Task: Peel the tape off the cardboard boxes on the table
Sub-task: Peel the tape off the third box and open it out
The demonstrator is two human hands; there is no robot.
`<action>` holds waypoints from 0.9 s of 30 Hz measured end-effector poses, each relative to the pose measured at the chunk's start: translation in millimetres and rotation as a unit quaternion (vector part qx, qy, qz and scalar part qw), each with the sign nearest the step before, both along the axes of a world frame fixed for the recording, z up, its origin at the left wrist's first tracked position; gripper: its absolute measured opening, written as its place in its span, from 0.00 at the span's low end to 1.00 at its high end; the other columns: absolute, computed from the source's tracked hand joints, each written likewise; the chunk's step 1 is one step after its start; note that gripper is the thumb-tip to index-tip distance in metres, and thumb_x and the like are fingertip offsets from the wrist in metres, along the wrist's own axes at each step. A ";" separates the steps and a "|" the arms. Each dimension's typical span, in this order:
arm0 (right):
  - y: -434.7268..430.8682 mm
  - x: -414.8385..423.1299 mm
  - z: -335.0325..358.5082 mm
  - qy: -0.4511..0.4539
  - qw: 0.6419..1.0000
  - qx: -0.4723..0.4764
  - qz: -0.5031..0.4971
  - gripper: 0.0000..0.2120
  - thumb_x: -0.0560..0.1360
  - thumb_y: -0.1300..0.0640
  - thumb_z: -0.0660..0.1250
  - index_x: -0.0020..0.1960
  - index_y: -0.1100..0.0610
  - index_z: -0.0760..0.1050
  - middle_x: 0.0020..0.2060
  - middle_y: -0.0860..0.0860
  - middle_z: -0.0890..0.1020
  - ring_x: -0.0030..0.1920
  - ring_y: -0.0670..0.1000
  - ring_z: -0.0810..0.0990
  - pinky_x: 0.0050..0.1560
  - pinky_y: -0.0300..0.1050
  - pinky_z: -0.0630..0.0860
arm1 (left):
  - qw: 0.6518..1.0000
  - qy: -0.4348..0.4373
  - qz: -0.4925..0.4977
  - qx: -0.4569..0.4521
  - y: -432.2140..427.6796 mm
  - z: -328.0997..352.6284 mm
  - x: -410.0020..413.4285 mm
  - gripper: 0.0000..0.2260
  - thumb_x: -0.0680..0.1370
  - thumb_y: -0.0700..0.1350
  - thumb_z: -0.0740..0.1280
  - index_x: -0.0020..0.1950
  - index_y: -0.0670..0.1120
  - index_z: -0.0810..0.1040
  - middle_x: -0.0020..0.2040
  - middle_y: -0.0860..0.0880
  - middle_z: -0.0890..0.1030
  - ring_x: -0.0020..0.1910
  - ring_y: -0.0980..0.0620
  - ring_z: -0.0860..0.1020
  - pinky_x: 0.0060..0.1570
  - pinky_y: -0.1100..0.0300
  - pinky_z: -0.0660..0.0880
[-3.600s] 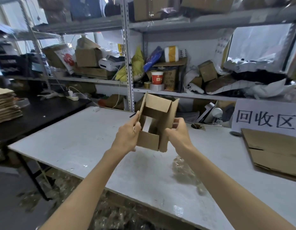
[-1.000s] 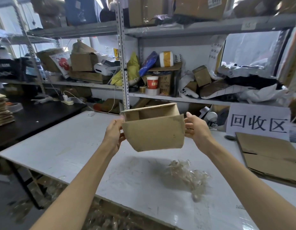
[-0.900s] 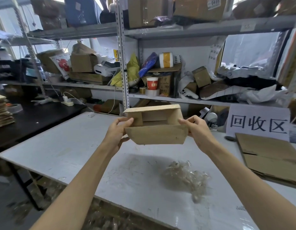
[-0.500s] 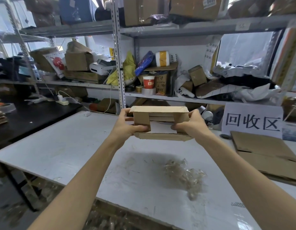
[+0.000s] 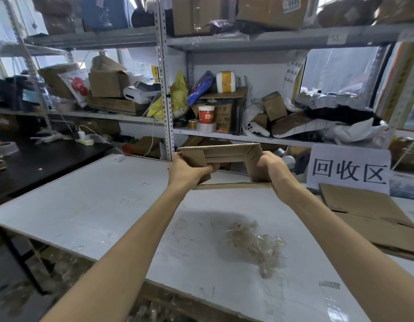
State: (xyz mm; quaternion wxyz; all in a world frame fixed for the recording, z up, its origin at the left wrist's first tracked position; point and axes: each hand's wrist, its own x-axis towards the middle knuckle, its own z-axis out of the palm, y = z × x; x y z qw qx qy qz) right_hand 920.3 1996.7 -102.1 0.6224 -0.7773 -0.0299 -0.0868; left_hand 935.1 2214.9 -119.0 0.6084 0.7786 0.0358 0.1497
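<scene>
White table (image 5: 96, 205) below cluttered shelves (image 5: 247, 137): the cardboard box (image 5: 226, 154) now faces open-end-on.
The left hand (image 5: 189, 171) grips its left flap and the right hand (image 5: 274, 173) its right wall, holding it in the air over the table's far side. A second ago its broad side showed; now it reads as hollow and empty, with no tape visible, so probably stripped. A heap of peeled tape (image 5: 254, 242) lies below.

shelving (image 5: 164, 89): grey metal, cluttered | table (image 5: 85, 205): white, scuffed | desk (image 5: 38, 163): black, left
</scene>
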 end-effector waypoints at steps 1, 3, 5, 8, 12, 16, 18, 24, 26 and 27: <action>1.9 0.4 -1.0 -0.011 1.000 -0.002 0.011 0.08 0.75 0.63 0.56 0.50 0.58 0.72 0.42 0.57 0.72 0.42 0.54 0.69 0.41 0.47 0.64 | 1.000 0.008 0.016 -0.007 -0.9 1.0 0.1 0.35 0.64 0.49 0.82 0.61 0.49 0.64 0.60 0.46 0.75 0.56 0.44 0.79 0.52 0.50 0.82; 5.8 0.7 -0.3 -0.025 0.999 0.005 0.027 0.11 0.74 0.64 0.57 0.55 0.58 0.73 0.44 0.58 0.74 0.44 0.55 0.69 0.46 0.48 0.65 | 0.998 0.018 0.060 0.001 0.1 2.9 1.4 0.34 0.65 0.44 0.81 0.64 0.46 0.65 0.61 0.43 0.76 0.56 0.41 0.79 0.53 0.48 0.81; 8.0 -0.7 3.5 -0.032 0.999 0.018 0.031 0.11 0.73 0.62 0.59 0.54 0.56 0.74 0.45 0.57 0.76 0.45 0.53 0.71 0.47 0.48 0.67 | 0.997 0.025 0.065 0.043 2.7 3.6 2.0 0.31 0.68 0.42 0.78 0.66 0.44 0.65 0.59 0.43 0.76 0.57 0.43 0.77 0.56 0.51 0.78; 6.0 -1.0 7.3 -0.032 0.997 0.063 0.016 0.12 0.66 0.57 0.60 0.49 0.52 0.74 0.43 0.54 0.76 0.45 0.53 0.71 0.48 0.49 0.67 | 1.000 0.010 -0.011 -0.023 5.6 8.3 -2.1 0.18 0.75 0.41 0.68 0.63 0.45 0.68 0.55 0.43 0.76 0.55 0.44 0.76 0.46 0.54 0.76; -1.8 4.4 -3.8 -0.028 0.998 0.046 0.019 0.17 0.73 0.65 0.60 0.60 0.55 0.73 0.48 0.54 0.78 0.50 0.54 0.74 0.49 0.47 0.69 | 0.982 0.035 -0.054 -0.180 7.9 16.7 -7.8 0.09 0.81 0.43 0.55 0.60 0.45 0.70 0.56 0.41 0.77 0.58 0.40 0.75 0.55 0.39 0.76; -2.4 0.3 -14.7 -0.022 0.996 -0.059 0.064 0.35 0.74 0.67 0.62 0.76 0.44 0.58 0.65 0.52 0.71 0.53 0.52 0.73 0.39 0.40 0.68 | 0.954 0.000 -0.098 -0.284 2.3 24.3 -4.1 0.08 0.83 0.45 0.56 0.58 0.47 0.72 0.50 0.43 0.78 0.55 0.42 0.77 0.52 0.42 0.77; 0.1 -3.6 -19.1 -0.035 0.992 -0.096 0.077 0.33 0.76 0.63 0.62 0.75 0.40 0.58 0.64 0.51 0.71 0.47 0.48 0.73 0.38 0.37 0.67 | 0.937 -0.033 -0.130 -0.322 -5.0 27.0 -2.0 0.07 0.82 0.48 0.60 0.59 0.48 0.71 0.49 0.44 0.79 0.54 0.44 0.79 0.51 0.49 0.80; 3.2 -25.1 -22.0 -0.089 0.984 -0.139 0.069 0.16 0.76 0.44 0.62 0.61 0.46 0.77 0.55 0.46 0.79 0.53 0.44 0.75 0.53 0.41 0.67 | 0.950 -0.010 -0.119 -0.290 -71.3 12.7 3.1 0.24 0.71 0.32 0.73 0.65 0.33 0.70 0.56 0.35 0.80 0.47 0.44 0.82 0.39 0.56 0.82; -12.2 -30.3 -20.3 -0.088 0.987 -0.127 0.041 0.11 0.78 0.48 0.61 0.55 0.50 0.78 0.56 0.49 0.79 0.57 0.49 0.76 0.56 0.42 0.70 | 0.945 -0.009 -0.096 -0.314 -92.8 7.4 8.7 0.21 0.73 0.27 0.67 0.64 0.33 0.68 0.53 0.37 0.79 0.44 0.47 0.80 0.35 0.59 0.80; -25.2 -32.5 -19.7 -0.083 0.988 -0.131 0.009 0.10 0.79 0.51 0.61 0.54 0.51 0.79 0.56 0.51 0.80 0.58 0.52 0.76 0.55 0.40 0.71 | 0.939 -0.013 -0.098 -0.330 -103.8 5.3 11.9 0.21 0.73 0.26 0.66 0.65 0.34 0.67 0.50 0.40 0.78 0.44 0.48 0.79 0.35 0.60 0.78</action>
